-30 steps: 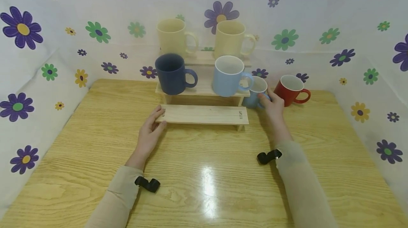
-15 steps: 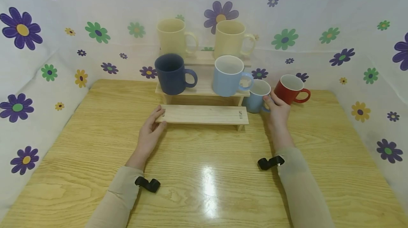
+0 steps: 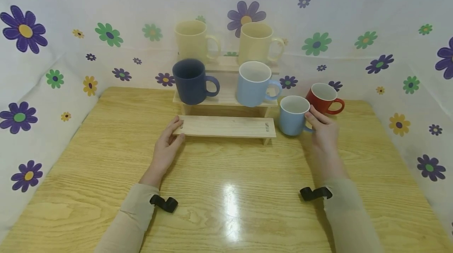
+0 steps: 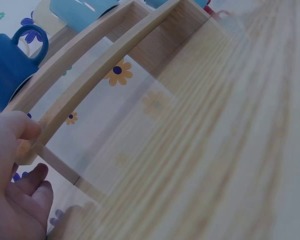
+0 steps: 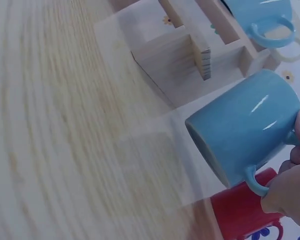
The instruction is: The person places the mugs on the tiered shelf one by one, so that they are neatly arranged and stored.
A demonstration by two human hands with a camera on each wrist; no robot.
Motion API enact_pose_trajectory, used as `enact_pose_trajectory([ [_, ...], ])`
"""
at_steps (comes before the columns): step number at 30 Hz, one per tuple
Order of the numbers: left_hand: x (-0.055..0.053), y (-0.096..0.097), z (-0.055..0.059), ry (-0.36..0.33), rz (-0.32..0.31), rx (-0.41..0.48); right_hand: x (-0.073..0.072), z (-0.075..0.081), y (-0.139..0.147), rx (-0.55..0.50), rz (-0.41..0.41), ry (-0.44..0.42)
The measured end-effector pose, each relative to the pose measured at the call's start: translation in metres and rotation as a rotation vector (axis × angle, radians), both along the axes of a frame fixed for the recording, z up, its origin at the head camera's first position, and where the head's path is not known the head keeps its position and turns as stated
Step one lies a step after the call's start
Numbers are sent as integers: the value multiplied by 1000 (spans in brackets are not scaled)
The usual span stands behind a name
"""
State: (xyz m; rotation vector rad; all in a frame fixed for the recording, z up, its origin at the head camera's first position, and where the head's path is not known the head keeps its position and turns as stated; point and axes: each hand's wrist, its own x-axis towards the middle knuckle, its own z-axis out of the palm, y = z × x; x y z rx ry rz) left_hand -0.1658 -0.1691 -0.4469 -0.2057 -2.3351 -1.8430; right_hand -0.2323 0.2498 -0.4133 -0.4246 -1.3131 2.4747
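Observation:
My right hand point(image 3: 323, 129) grips the handle of a light blue mug point(image 3: 293, 116), held upright just right of the lowest shelf. In the right wrist view that mug point(image 5: 247, 125) is lifted over the table, its base showing. My left hand point(image 3: 165, 147) holds the left end of the bottom board of a stepped wooden rack point(image 3: 226, 126), thumb at its front edge. In the left wrist view the thumb and fingers of the left hand point(image 4: 15, 175) pinch the board's end point(image 4: 80, 95). A red mug point(image 3: 321, 99) stands on the table behind the right hand.
On the middle shelf stand a dark blue mug point(image 3: 191, 82) and another light blue mug point(image 3: 253, 85). Two cream mugs, a left one point(image 3: 191, 41) and a right one point(image 3: 255, 43), occupy the top shelf. A flowered cloth point(image 3: 336, 17) hangs behind the wooden table point(image 3: 226, 190).
My right hand has brought the light blue mug out from beside the rack, towards me and to the right. The left hand stays on the bottom board.

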Motion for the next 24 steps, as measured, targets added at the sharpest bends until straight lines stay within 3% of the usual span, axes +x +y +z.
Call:
enact_pose_trajectory([
  [2, -1, 0, -1, -4, 3, -6, 7, 4, 2, 13, 15, 24],
  [9, -13, -8, -26, 4, 10, 1, 28, 19, 6, 52, 96, 141],
  [17, -13, -9, -29, 18, 9, -4, 45, 38, 0, 55, 210, 251],
  [24, -13, -9, -30, 26, 4, -4, 51, 46, -20, 132, 280, 291],
])
